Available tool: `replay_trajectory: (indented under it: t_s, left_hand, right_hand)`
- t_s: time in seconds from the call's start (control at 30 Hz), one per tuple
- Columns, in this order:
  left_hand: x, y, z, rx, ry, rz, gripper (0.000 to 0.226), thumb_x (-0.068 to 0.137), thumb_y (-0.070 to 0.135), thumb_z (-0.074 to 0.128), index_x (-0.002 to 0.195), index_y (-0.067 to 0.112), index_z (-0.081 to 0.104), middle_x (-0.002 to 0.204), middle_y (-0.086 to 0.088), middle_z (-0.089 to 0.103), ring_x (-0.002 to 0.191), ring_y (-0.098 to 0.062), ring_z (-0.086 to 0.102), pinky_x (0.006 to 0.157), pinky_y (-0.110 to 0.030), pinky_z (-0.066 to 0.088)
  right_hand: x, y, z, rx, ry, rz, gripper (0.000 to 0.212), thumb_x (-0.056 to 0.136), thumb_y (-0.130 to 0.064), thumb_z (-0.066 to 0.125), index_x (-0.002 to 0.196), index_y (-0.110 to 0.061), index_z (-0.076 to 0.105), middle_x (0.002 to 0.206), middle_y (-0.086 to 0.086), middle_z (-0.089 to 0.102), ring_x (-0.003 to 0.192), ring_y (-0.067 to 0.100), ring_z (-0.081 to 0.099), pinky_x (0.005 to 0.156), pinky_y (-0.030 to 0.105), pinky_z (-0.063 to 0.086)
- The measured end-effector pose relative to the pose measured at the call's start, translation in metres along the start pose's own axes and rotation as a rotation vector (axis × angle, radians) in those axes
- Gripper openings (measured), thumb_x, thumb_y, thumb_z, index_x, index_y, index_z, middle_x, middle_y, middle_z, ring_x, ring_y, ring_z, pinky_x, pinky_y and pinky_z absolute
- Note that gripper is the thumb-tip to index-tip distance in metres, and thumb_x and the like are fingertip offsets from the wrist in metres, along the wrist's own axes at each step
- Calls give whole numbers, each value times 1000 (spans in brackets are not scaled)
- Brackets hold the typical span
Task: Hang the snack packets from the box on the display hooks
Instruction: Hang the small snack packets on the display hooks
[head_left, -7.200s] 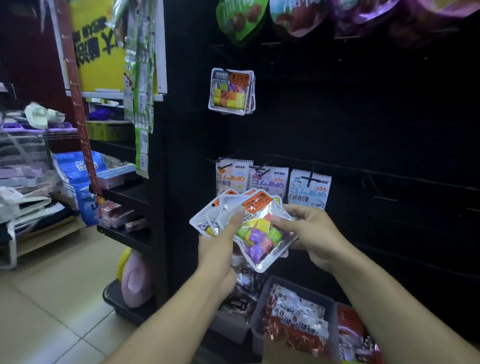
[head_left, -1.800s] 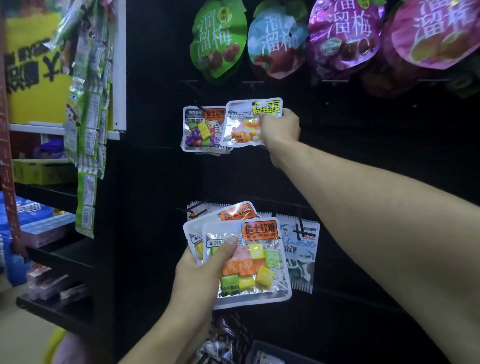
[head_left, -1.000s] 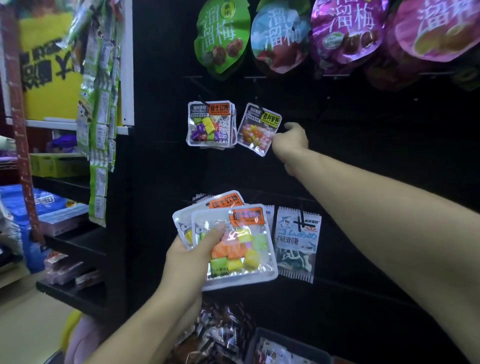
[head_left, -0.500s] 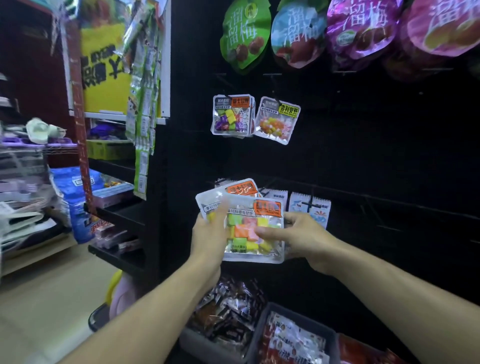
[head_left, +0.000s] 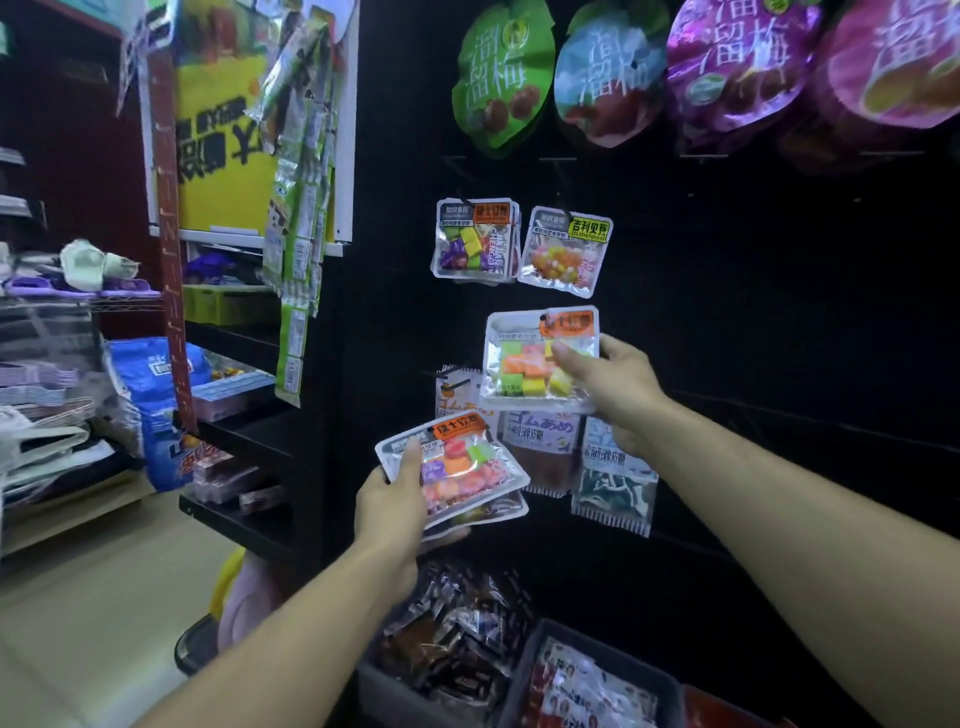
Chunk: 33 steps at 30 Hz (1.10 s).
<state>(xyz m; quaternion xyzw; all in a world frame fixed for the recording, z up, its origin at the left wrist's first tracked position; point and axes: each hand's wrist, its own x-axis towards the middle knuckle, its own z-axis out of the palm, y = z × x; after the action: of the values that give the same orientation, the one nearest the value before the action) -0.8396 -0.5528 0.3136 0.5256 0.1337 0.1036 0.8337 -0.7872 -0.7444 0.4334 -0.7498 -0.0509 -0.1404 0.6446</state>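
While the right hand (head_left: 613, 384) pinches one candy packet (head_left: 537, 358) by its right edge and holds it upright before the black display panel (head_left: 753, 312), the left hand (head_left: 395, 499) grips a small stack of packets (head_left: 457, 473) lower down, thumb on top. Two packet groups (head_left: 475, 236) hang just above the raised packet, side by side. Bins (head_left: 592, 680) of snacks sit below.
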Motion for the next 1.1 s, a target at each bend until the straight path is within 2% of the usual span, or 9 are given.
replay_trajectory:
  t_s: [0.17,0.27,0.33,0.47,0.57,0.73,0.83,1.0,1.1]
  left_hand:
    - [9,1,-5,-75,-51,-97,41,102,47,63,111,8,71,73,-6,81,57,-19,76,47,-31,61]
    - [16,8,-9,-77,-110,-77,29,99,34,72,112,8,72,77,-6,82,59,-18,77,49,-31,61]
    - [23,16,-11,-57,-142,-26,25,97,25,76,115,9,72,84,-8,83,63,-20,78,50,-32,62]
    - [38,38,-10,-15,-141,150,42,87,28,85,121,15,66,101,-8,83,81,-27,82,55,-36,63]
    - [46,54,-10,-19,-115,237,52,81,29,89,121,15,60,98,-7,82,76,-24,82,52,-34,61]
    - [58,58,-19,-54,-84,296,42,82,26,88,115,17,63,93,-4,83,74,-23,82,51,-36,61]
    - [63,51,-24,-43,-81,320,35,84,25,87,111,21,65,86,3,82,72,-18,81,49,-34,61]
    - [65,41,-27,-26,-90,310,35,84,26,87,112,22,67,89,3,83,75,-20,82,50,-34,61]
    - [65,39,-27,-25,-111,298,33,85,25,86,112,21,67,89,2,82,75,-21,82,50,-34,61]
  right_hand:
    - [50,-30,55,76,26,-47,23,101,-28,69,121,-18,72,123,2,75,119,26,69,113,54,48]
    - [83,-49,90,80,28,-110,56,101,-32,69,153,-18,51,150,6,60,137,30,57,118,57,41]
    - [108,-57,108,70,51,-155,62,99,-36,71,154,-16,49,154,8,55,139,34,55,117,56,43]
    - [144,-74,127,73,140,-201,58,98,-34,73,149,-14,54,148,7,61,133,31,59,115,49,46]
    - [168,-78,133,101,181,-207,55,98,-34,73,147,-16,57,138,7,67,124,30,64,111,48,50]
    - [184,-83,140,28,232,-226,18,99,-30,72,111,-17,73,97,-2,74,94,23,69,96,39,57]
    - [189,-83,148,10,250,-221,15,96,-33,73,104,-20,73,101,2,76,95,27,72,93,47,61]
    - [189,-79,153,58,268,-170,31,95,-34,72,121,-17,70,111,4,73,97,29,68,94,44,58]
    - [191,-78,153,102,279,-152,15,98,-29,70,107,-17,71,106,4,73,94,28,68,91,41,59]
